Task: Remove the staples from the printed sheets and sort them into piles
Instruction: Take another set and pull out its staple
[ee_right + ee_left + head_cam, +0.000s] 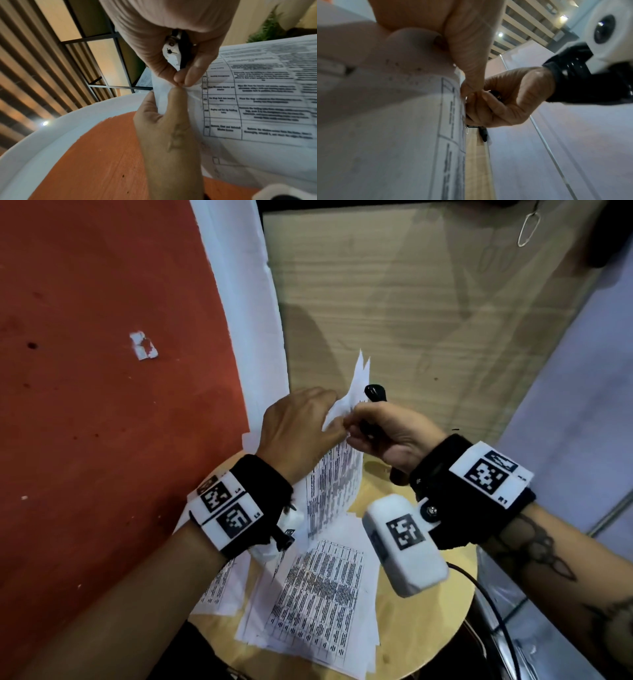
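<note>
Both hands meet at the top corner of a raised set of sheets [337,474]; the left hand [298,433] pinches that corner, thumb on one face and fingers behind, and the right hand [383,436] closes finger and thumb on the same corner from the other side. In the right wrist view the right fingertips [181,78] press together against the paper just above the left thumb [175,97]; whether a staple sits between them I cannot tell, as it is too small and hidden. The right palm also wraps a black-handled tool [375,395], its metal head [171,54] showing under the curled fingers; it looks like a staple remover, though that is a guess.

Below both wrists, a loose pile [315,594] of printed sheets lies fanned on a round table [428,628]; a smaller batch [222,587] pokes out under the left wrist, so some sorting seems done. My reading is that the task is midway: one set is in hand at the staple-pulling step, and the piles are untidy and not clearly separated. How many stapled sets remain cannot be judged.

No container is visible; the sheets lie straight on the table, and nothing shows where pulled staples go.
</note>
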A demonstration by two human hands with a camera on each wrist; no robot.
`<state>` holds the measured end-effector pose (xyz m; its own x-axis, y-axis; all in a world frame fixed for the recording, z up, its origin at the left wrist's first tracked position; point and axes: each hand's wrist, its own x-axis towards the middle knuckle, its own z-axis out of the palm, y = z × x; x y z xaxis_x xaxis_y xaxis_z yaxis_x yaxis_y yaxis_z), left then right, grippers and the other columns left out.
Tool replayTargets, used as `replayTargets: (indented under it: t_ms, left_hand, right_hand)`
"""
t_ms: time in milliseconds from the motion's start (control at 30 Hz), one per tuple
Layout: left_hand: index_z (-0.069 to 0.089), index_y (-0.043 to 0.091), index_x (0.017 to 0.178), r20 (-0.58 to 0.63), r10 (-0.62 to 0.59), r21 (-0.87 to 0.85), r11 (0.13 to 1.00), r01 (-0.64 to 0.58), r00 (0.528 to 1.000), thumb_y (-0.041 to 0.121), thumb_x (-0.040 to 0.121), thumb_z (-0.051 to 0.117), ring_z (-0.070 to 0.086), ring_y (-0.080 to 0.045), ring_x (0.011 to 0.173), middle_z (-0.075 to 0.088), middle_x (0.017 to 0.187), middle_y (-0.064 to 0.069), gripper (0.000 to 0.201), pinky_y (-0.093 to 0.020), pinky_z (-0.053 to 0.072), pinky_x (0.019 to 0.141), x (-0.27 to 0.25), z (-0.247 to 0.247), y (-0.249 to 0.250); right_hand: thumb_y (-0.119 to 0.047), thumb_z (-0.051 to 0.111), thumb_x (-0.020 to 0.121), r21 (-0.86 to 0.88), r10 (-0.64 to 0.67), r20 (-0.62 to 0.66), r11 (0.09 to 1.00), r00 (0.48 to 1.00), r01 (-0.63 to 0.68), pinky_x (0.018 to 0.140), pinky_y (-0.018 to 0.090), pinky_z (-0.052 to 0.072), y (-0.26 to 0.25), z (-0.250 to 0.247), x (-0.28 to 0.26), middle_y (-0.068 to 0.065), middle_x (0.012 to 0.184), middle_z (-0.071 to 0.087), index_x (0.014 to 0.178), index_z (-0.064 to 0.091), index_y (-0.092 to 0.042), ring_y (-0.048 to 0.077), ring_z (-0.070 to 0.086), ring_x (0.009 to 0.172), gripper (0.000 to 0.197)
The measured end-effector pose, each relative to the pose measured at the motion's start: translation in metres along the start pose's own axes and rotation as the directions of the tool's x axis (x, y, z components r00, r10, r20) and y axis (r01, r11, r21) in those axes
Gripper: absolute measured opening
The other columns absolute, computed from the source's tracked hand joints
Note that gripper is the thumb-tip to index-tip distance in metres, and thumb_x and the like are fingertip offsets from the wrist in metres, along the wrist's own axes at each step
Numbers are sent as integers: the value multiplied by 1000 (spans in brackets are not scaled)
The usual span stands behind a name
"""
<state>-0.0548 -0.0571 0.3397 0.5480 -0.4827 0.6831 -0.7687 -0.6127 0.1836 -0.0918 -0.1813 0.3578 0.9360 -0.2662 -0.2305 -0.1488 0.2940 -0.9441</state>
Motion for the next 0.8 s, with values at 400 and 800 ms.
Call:
replayTargets:
  t_ms: [400,800]
  left_hand:
    - [48,17,73,48,32,-3,999,-32,998,26,78,58,54,-29,73,49,70,-1,15,-24,22,61,-1,4,1]
    - [47,31,61,149,-180,-298,930,217,972,52,67,42,57,-38,64,52,55,-7,22,-36,41,58,-4,5,-39]
  right_hand:
    - [10,52,80,-23,-67,-35,998,997,66,49,17,52,8,-2,3,1,52,47,66,52,-9,3,45,36,24]
    - [7,44,88,-283,-259,-79,932,963,227,43,19,47,39,-24,15,1,60,43,74,42,-15,5,44,40,26]
